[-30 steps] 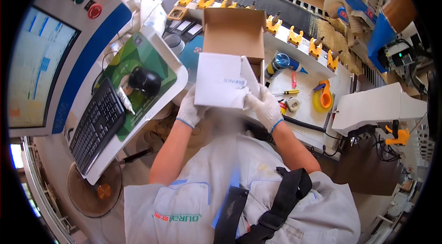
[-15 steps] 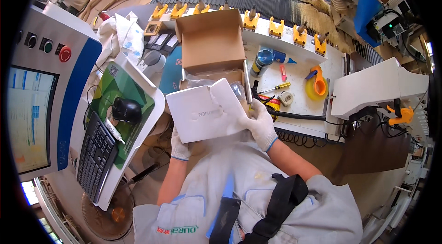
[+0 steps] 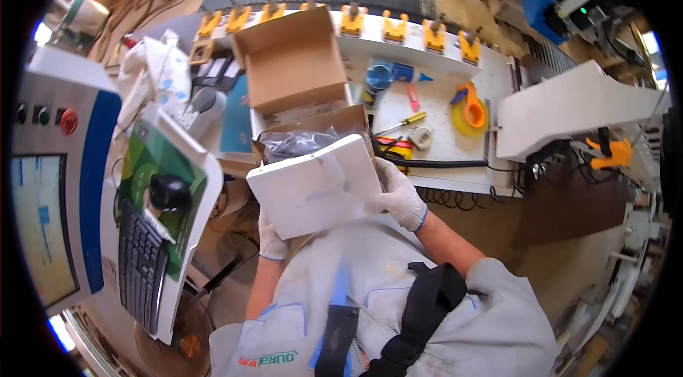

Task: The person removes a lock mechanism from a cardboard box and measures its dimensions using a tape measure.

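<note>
Close to my waist, I hold a white cardboard box (image 3: 313, 195) tilted, its white side facing me. My right hand (image 3: 403, 195), in a white knit glove, grips its right edge with the thumb on the white side. My left hand (image 3: 271, 240), gloved alike, holds the lower left edge; most of its fingers are hidden behind the box. A clear plastic bag (image 3: 295, 144) with something dark in it shows at the open brown top. Just beyond stands an open brown box lid (image 3: 290, 57); whether it belongs to the same box I cannot tell.
A keyboard (image 3: 141, 263) and black mouse (image 3: 169, 193) lie on a tray at left, beside a control panel (image 3: 71, 92). On the white bench at right are a screwdriver (image 3: 402, 123), orange tape dispenser (image 3: 471, 117), tape measure (image 3: 421, 138) and black hose (image 3: 448, 163). Yellow tool holders (image 3: 395, 27) line the back.
The white box has tipped and come slightly nearer to me, so its brown inside and the bagged contents show more. Both hands keep their hold. The whole view has shifted a little.
</note>
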The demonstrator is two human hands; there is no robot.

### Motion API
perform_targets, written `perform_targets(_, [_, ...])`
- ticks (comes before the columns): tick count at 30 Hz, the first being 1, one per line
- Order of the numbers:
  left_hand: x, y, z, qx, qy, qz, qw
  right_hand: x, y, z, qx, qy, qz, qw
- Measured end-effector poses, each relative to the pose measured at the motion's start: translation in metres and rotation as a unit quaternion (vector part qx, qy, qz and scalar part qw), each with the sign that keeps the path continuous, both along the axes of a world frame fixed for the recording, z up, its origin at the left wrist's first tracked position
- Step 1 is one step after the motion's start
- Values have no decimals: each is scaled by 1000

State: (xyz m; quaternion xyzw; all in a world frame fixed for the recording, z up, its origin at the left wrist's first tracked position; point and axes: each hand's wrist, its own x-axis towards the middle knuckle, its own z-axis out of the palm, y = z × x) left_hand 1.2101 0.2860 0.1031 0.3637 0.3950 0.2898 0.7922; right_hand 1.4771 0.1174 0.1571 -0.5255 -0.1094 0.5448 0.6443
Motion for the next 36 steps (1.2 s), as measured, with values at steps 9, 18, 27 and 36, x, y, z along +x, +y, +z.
perform_targets(9, [126,-43,42,80,-20,-279,957,49,-105,51,-99,-59,-193,974])
perform_targets(18, [321,-84,-43,81,-44,-376,922,194,-180,-43,-100,-116,-296,943])
perform_targets(27, [290,-77,13,147,97,-290,941,291,-164,-113,-143,-155,-336,918])
perform_targets(36, [184,81,14,523,467,-213,680,196,-119,-32,-139,-513,-348,772])
